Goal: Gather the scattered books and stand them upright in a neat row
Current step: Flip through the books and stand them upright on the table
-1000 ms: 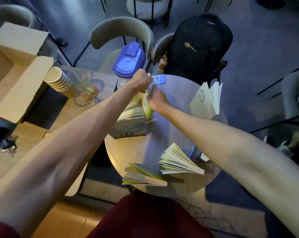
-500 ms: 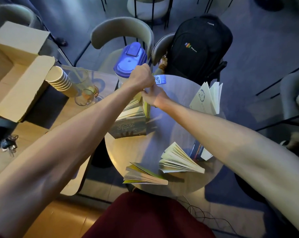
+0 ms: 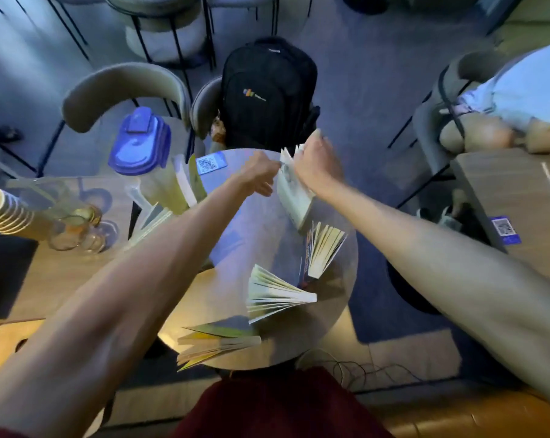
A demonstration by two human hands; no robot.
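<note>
A round table (image 3: 223, 298) was seen from above, both bare arms stretched across it. A white-covered book (image 3: 294, 197) was held at the far right part of the tabletop, tilted, its pages fanned at the upper end. The right hand (image 3: 316, 167) was closed over the top of that book, fingers wrapped round the upper edge. The left hand (image 3: 257, 177) was pinched on the book's near corner, thumb and fingers together on the cover; the frame was blurred there, so the exact contact could not be resolved.

At the table's far left edge, two books (image 3: 188, 184) were noted standing upright side by side, leaned against a clear jug (image 3: 153, 188) with a blue lid (image 3: 139, 142). A further book (image 3: 150, 221) lay just below them, partly hidden by the left forearm; its attitude could not be told.

Three books were left scattered: one with an orange-and-blue cover (image 3: 322, 248) lay open just beneath the held book, pages splayed; one (image 3: 275, 294) lay fanned open near the table's centre-right; one with yellow-green covers (image 3: 216, 343) lay at the near edge.

A blue QR sticker (image 3: 211, 163) was recorded on the tabletop. A black backpack (image 3: 267, 93) sat on the chair beyond. Stacked paper cups (image 3: 2, 211) and a glass (image 3: 74, 229) stood on the adjoining table at left.
</note>
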